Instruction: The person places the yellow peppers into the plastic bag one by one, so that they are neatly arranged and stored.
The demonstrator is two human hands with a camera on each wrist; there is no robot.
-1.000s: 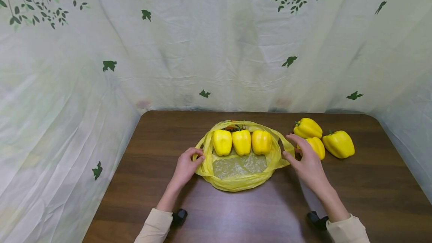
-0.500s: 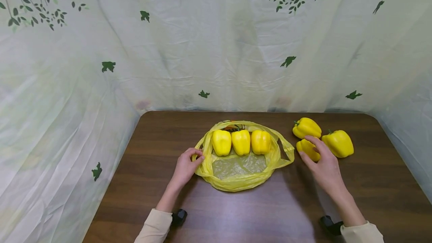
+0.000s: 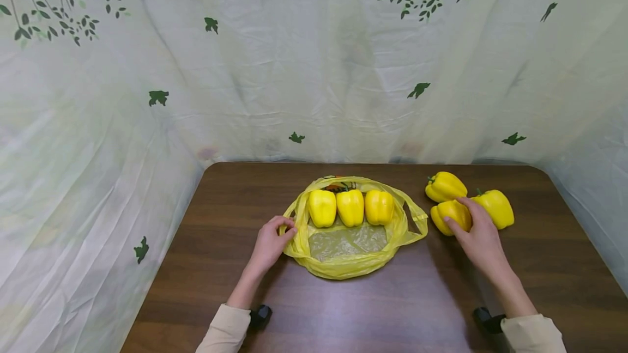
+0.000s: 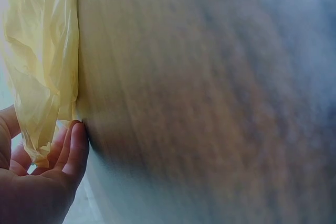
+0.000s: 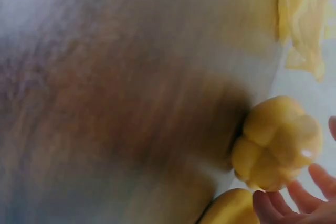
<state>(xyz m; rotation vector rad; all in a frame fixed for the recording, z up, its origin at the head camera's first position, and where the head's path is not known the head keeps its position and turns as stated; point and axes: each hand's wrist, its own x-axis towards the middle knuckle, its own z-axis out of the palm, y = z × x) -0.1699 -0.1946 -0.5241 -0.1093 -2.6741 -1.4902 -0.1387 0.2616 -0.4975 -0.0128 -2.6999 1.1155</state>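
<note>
A yellow plastic bag lies spread on the table with its mouth up. Three yellow bell peppers sit side by side inside it. At the bag's left edge my left hand holds the handle; the left wrist view shows the plastic hanging between thumb and curled fingers. My right hand reaches round the front bell pepper of a loose group on the right. In the right wrist view, fingertips are right at that pepper, while the thumb stands apart from it.
Two more bell peppers, one at the back and one on the right, lie beside the front one. The brown wooden table ends at a pale leaf-printed curtain. The bag's right handle lies near the front pepper.
My right hand has left the bag's right handle and moved right to the front bell pepper, which has shifted slightly since half a second ago. My left hand stays at the bag.
</note>
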